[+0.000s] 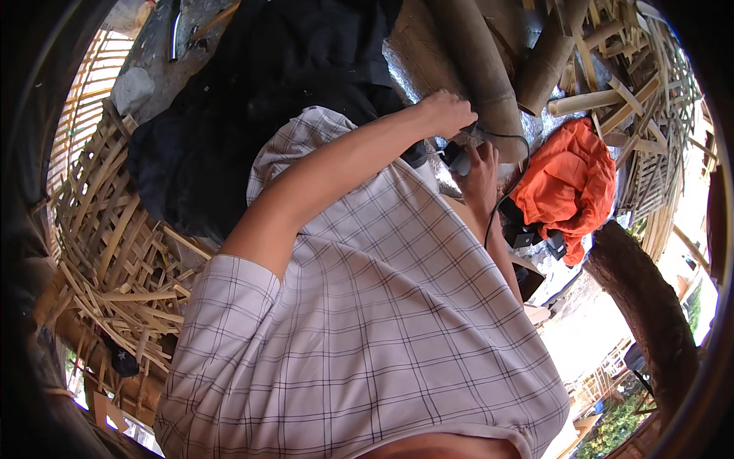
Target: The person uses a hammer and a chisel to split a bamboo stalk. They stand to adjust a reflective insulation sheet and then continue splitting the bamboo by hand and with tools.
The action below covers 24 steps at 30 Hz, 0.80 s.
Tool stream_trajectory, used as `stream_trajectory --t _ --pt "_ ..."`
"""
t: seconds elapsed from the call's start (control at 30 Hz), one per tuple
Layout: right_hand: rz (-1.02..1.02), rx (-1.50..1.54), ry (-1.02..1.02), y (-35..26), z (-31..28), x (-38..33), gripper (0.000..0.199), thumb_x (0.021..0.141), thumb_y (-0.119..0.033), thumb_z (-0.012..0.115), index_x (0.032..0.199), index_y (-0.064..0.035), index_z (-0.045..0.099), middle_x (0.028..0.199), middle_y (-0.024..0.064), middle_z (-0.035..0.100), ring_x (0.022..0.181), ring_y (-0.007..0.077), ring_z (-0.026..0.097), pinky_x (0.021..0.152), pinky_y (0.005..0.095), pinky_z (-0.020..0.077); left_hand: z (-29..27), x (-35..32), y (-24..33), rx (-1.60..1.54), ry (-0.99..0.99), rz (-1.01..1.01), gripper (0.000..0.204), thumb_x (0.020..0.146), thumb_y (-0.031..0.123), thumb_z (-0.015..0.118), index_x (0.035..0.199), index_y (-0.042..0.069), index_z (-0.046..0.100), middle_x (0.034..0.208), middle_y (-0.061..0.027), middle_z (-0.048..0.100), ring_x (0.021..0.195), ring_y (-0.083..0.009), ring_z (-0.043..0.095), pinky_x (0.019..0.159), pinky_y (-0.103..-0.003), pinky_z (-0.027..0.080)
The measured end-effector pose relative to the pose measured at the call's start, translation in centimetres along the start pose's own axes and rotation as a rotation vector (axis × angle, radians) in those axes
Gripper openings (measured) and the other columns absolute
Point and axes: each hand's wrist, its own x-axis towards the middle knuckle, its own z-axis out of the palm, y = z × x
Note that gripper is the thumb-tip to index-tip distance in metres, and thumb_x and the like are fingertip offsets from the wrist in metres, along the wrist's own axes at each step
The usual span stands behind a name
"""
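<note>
My left hand (447, 112) reaches out over my checked shirt (367, 306), its fingers curled against the lower end of a thick bamboo pole (485, 73). Just below it, my right hand (480, 177) grips a small grey and black power tool (457, 159) held up against the end of the pole. A black cord (508, 187) runs from the tool down along my right forearm. The tool's working end is hidden between the two hands.
An orange cloth (569, 180) lies to the right, with small black boxes (531, 233) under it. A black cloth (245, 99) covers the ground on the left. Split bamboo strips (115, 252) and cut poles (585, 99) lie around. A dark trunk (642, 298) stands lower right.
</note>
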Motion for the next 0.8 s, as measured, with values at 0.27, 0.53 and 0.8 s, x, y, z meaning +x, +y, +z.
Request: stream_trajectory --t 0.27,0.53,0.8 --pt "0.081 0.121 0.077 0.4 3.0 -0.4 0.068 0.063 -0.012 0.090 0.125 -0.0086 0.064 0.115 0.0139 0.057 0.111 0.0352 0.054 0.097 0.0466 0.0436 2.2 3.1 0.1 0.066 -0.064 0.095 0.029 0.085 0.012 0.070 0.114 0.012 0.068 0.110 -0.0127 0.070 0.106 -0.0353 0.070 0.089 -0.049 0.058" --pt "0.191 0.217 0.077 4.7 4.2 -4.2 0.059 0.078 -0.026 0.087 0.128 -0.0054 0.063 0.113 0.0149 0.065 0.110 0.0305 0.060 0.093 0.0384 0.0457 2.0 2.1 0.1 0.051 -0.026 0.071 0.034 0.087 0.009 0.067 0.121 0.013 0.065 0.118 -0.0104 0.065 0.113 -0.0349 0.066 0.092 -0.048 0.057" --pt "0.790 1.359 -0.222 7.3 4.3 -4.7 0.034 0.105 -0.034 0.059 0.113 -0.0019 0.067 0.095 0.0026 0.066 0.082 0.0107 0.061 0.074 0.0279 0.0497 1.8 2.1 -0.3 0.001 0.088 0.047 0.044 0.086 0.016 0.073 0.128 0.020 0.062 0.111 -0.0102 0.065 0.109 -0.0334 0.067 0.091 -0.047 0.057"
